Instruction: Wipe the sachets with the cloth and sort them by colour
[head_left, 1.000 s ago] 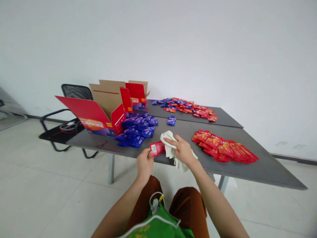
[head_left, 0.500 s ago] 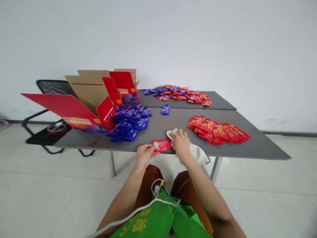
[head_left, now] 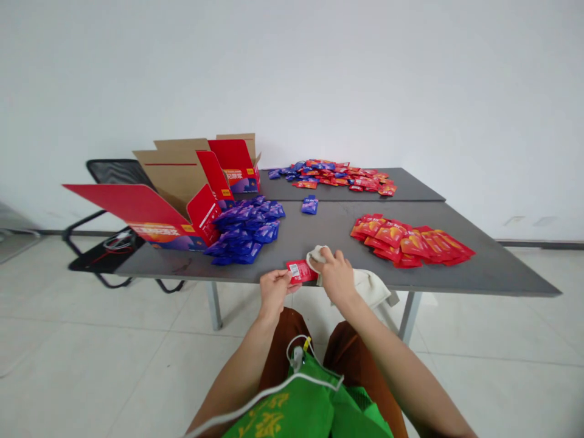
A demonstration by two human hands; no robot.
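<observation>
At the table's front edge, my left hand [head_left: 274,293] is closed on the left end of a red sachet [head_left: 298,271], whose barcode side faces up. My right hand [head_left: 336,275] grips a white cloth [head_left: 370,287] and presses a fold of it onto the sachet's right end, which is hidden. The rest of the cloth hangs over the table edge under my right wrist. To the right lie overlapping rows of red sachets [head_left: 410,240]. A heap of blue sachets [head_left: 249,228] lies to the left, and a single blue sachet [head_left: 309,205] rests farther back.
Open red cartons [head_left: 203,213] stand along the left side of the grey table [head_left: 319,231]. A mixed pile of red and blue sachets [head_left: 337,173] lies at the back near the wall. Beyond the left edge stands a black chair [head_left: 98,258] with a coiled cable on it.
The cloth in my right hand has moved left along the red sachet, covering more of it. My left hand still holds the other end. The whole view has shifted slightly.
</observation>
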